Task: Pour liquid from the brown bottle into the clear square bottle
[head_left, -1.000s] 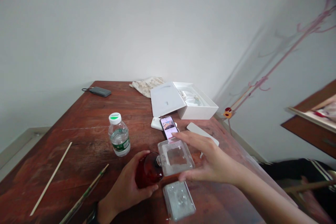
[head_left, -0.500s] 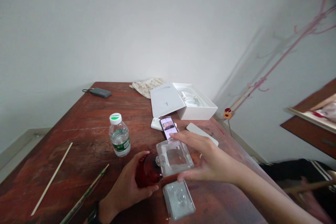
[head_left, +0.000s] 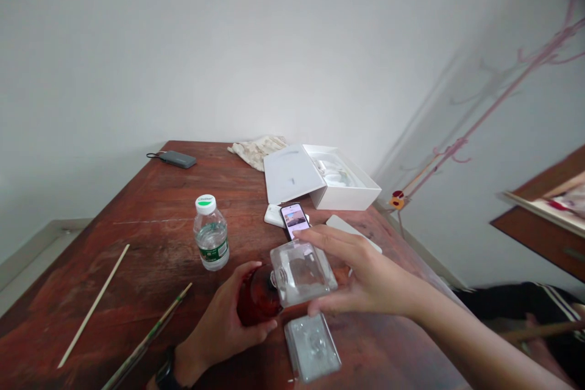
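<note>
My left hand [head_left: 217, 326] is wrapped round a dark red, glossy, rounded container [head_left: 256, 297], its far side hidden by the fingers. Between the thumb and fingers of my right hand [head_left: 361, 274] is a clear plastic case [head_left: 304, 271], tilted toward me. The left edge of this case meets the neck end of the red container; whether they touch or only overlap in view I cannot tell. Below them, another clear plastic case [head_left: 314, 348] lies on the table. A phone [head_left: 294, 218] with its screen lit lies just beyond the right fingertips.
On the wooden table [head_left: 150, 195] stands a water bottle [head_left: 212, 241]. A thin stick [head_left: 95, 304] and a paintbrush [head_left: 148, 336] lie at the left. Farther back are a grey power bank [head_left: 178, 159], a cloth [head_left: 256, 151] and an open white box [head_left: 350, 195]. A pink rack [head_left: 512, 91] leans at right.
The view has shifted slightly, moving the table things a little to the right. The clear case in my right hand has tilted slightly; both hands keep their hold.
</note>
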`<control>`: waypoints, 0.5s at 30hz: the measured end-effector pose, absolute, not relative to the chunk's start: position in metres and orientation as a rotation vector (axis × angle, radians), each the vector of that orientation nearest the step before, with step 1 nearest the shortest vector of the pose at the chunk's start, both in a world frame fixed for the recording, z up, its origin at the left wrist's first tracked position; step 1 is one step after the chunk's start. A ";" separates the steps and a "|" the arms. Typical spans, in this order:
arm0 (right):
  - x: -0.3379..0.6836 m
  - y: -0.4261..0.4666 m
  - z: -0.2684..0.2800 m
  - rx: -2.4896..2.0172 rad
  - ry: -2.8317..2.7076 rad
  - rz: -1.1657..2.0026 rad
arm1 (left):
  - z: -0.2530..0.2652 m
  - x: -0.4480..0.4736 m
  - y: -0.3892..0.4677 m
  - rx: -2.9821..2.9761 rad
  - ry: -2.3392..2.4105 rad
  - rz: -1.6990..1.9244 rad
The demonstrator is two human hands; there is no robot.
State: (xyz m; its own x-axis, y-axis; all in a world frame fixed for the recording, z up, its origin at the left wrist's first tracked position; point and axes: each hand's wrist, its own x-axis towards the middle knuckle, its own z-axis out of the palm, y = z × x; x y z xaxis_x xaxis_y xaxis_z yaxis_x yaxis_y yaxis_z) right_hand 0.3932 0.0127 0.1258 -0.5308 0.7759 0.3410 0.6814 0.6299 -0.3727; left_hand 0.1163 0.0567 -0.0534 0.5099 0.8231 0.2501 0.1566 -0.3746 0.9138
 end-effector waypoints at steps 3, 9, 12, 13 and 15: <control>0.392 0.014 0.128 -1.124 -2.387 0.258 | -0.051 0.117 0.055 1.818 0.799 0.918; 0.389 0.016 0.135 -1.105 -2.402 0.303 | -0.049 0.118 0.055 1.796 0.757 0.949; 0.389 0.017 0.136 -1.070 -2.427 0.258 | -0.048 0.118 0.055 1.787 0.757 0.930; 0.389 0.017 0.136 -1.067 -2.436 0.243 | -0.048 0.118 0.054 1.785 0.761 0.921; 0.390 0.016 0.137 -1.087 -2.446 0.228 | -0.048 0.118 0.054 1.803 0.806 0.901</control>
